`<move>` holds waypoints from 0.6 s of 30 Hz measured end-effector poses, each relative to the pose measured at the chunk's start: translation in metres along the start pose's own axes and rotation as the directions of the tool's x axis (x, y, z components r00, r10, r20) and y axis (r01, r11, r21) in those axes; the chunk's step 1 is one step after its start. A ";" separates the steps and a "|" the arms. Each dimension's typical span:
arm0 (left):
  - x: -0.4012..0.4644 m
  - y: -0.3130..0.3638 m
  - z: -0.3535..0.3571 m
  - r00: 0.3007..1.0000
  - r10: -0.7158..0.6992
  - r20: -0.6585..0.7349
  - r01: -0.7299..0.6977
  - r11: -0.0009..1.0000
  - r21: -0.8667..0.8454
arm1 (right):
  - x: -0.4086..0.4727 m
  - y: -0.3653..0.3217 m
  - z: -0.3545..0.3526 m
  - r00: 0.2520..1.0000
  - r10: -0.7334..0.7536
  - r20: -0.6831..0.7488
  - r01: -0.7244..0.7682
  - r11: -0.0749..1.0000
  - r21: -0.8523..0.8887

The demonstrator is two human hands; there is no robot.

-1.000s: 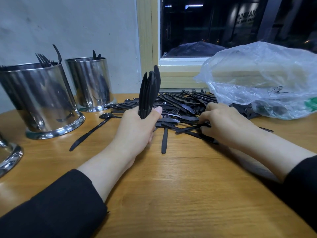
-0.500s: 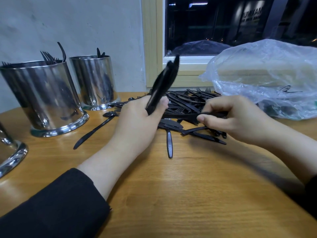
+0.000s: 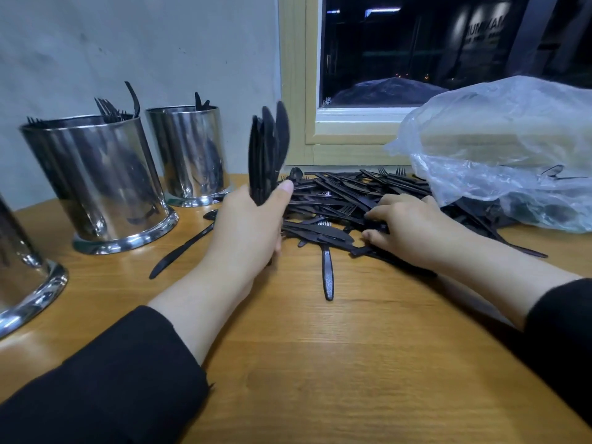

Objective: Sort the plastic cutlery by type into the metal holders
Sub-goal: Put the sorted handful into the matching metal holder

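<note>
A bundle of black plastic knives [image 3: 267,155] is being held upright, blades up, by the left hand [image 3: 248,230], whose fingers and thumb are being wrapped round the handles. Just to the right of that bundle, a loose pile of black plastic cutlery [image 3: 349,200] is lying on the wooden table [image 3: 320,363]; knives, forks and at least one spoon are being shown mixed together in it. The right hand [image 3: 413,227] is being rested on the near right edge of the pile, palm down, fingers bent onto the pieces; whether one piece is being pinched cannot be told. One single knife [image 3: 327,274] is sticking out of the pile toward the viewer. Left of the bundle, a lone spoon [image 3: 182,249] is lying on the table. Further left of the bundle, two shiny metal holders are standing: the nearer holder [image 3: 99,184] is holding forks, and the farther holder [image 3: 189,155] is showing a few dark tips. Part of a third holder [image 3: 22,283] is being cut off at the left edge. Right of the pile, a clear plastic bag [image 3: 499,149] is partly covering more cutlery, below a dark window [image 3: 448,49].
</note>
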State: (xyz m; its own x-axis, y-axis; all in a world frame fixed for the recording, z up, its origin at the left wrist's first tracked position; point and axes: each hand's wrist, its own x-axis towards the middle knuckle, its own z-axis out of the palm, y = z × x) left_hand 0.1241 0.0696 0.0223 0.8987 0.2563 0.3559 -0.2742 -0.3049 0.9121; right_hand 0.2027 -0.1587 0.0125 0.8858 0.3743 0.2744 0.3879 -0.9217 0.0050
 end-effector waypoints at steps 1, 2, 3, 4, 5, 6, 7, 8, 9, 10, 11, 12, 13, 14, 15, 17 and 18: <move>0.001 0.000 -0.002 1.000 -0.012 -0.015 0.011 1.000 -0.012 | 0.001 -0.001 0.001 1.000 0.001 0.002 -0.001 1.000 -0.001; 0.003 0.000 -0.003 1.000 -0.019 -0.022 0.018 1.000 -0.025 | 0.001 -0.002 0.002 1.000 -0.006 -0.009 0.006 1.000 0.010; 0.004 0.000 -0.004 1.000 -0.020 -0.024 0.019 0.999 -0.036 | 0.000 -0.003 0.002 1.000 -0.014 -0.026 0.015 1.000 0.027; 0.005 0.000 -0.005 1.000 -0.014 -0.026 0.013 0.999 -0.043 | 0.000 -0.004 0.002 0.999 -0.014 -0.040 0.016 0.999 0.044; 0.006 0.000 -0.005 1.000 -0.007 -0.025 0.006 0.999 -0.045 | -0.001 -0.004 0.002 0.998 -0.012 -0.056 0.015 0.998 0.058; 0.007 -0.001 -0.005 1.000 -0.001 -0.023 0.000 0.999 -0.044 | -0.001 -0.003 0.001 0.997 -0.012 -0.074 0.017 0.997 0.070; 0.007 -0.002 -0.005 1.000 0.006 -0.021 -0.007 0.999 -0.038 | -0.002 -0.002 0.000 0.995 -0.011 -0.095 0.020 0.996 0.091; 0.007 -0.002 -0.006 1.000 0.020 -0.021 -0.020 0.999 -0.028 | -0.004 -0.002 -0.001 0.994 -0.005 -0.113 0.019 0.992 0.123; 0.006 -0.001 -0.006 0.999 0.044 -0.024 -0.044 0.999 -0.008 | -0.006 -0.001 -0.004 0.991 0.005 -0.132 0.016 0.987 0.159; 0.006 0.000 -0.006 0.997 0.077 -0.029 -0.077 0.997 0.020 | -0.008 -0.001 -0.008 0.988 0.011 -0.156 0.019 0.982 0.187; 0.006 0.001 -0.007 0.993 0.114 -0.032 -0.112 0.992 0.054 | -0.010 -0.001 -0.012 0.983 0.012 -0.185 0.027 0.978 0.206; 0.006 0.002 -0.008 0.989 0.144 -0.037 -0.140 0.986 0.090 | -0.013 -0.001 -0.016 0.977 0.009 -0.212 0.039 0.975 0.218; 0.006 0.002 -0.009 0.986 0.163 -0.047 -0.156 0.980 0.120 | -0.015 -0.001 -0.020 0.972 0.003 -0.234 0.052 0.972 0.231; 0.006 0.002 -0.010 0.984 0.171 -0.058 -0.162 0.977 0.137 | -0.017 -0.001 -0.024 0.968 -0.009 -0.253 0.074 0.966 0.248; 0.006 0.002 -0.010 0.982 0.178 -0.062 -0.167 0.975 0.145 | -0.020 -0.002 -0.028 0.963 -0.032 -0.268 0.107 0.956 0.272; 0.005 0.004 -0.011 0.979 0.198 -0.043 -0.187 0.966 0.181 | -0.025 -0.004 -0.035 0.953 -0.112 -0.281 0.203 0.925 0.320; 0.004 0.005 -0.011 0.978 0.207 -0.024 -0.197 0.957 0.213 | -0.028 -0.007 -0.038 0.946 -0.159 -0.282 0.254 0.906 0.338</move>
State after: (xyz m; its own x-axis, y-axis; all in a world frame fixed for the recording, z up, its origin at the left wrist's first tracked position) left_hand 0.1227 0.0789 0.0302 0.8141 0.2094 0.5416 -0.3665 -0.5380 0.7591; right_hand 0.1657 -0.1669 0.0418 0.7042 0.4723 0.5302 0.6622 -0.7062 -0.2506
